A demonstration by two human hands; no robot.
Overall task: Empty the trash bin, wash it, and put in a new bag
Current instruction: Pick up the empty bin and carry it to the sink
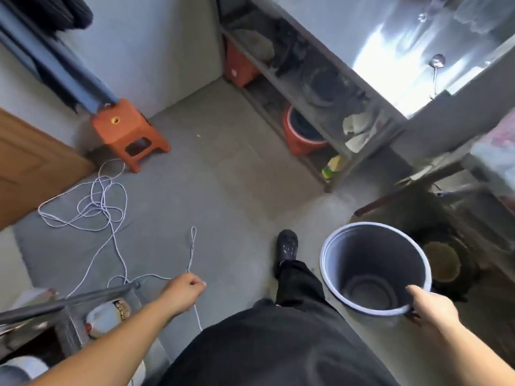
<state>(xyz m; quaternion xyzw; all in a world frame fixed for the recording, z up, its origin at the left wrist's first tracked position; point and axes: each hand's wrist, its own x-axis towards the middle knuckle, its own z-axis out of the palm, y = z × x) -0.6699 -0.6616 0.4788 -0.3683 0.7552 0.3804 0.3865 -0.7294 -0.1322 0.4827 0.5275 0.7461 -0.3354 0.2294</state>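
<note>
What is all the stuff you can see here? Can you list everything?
bin: one, grey with pale rim, no bag or trash inside, held at right
stool: one, orange, by the wall at left
rope: one, white, tangled on the floor, one end running past the left hand
door: one, brown wood, far left
shelf rack: one, grey metal, along the right wall
bucket: one, orange, on the rack's bottom shelf
shoe: one, black, stepping forward
left hand: fingers curled; whether it grips the rope is unclear
right hand: grips the bin's rim
</note>
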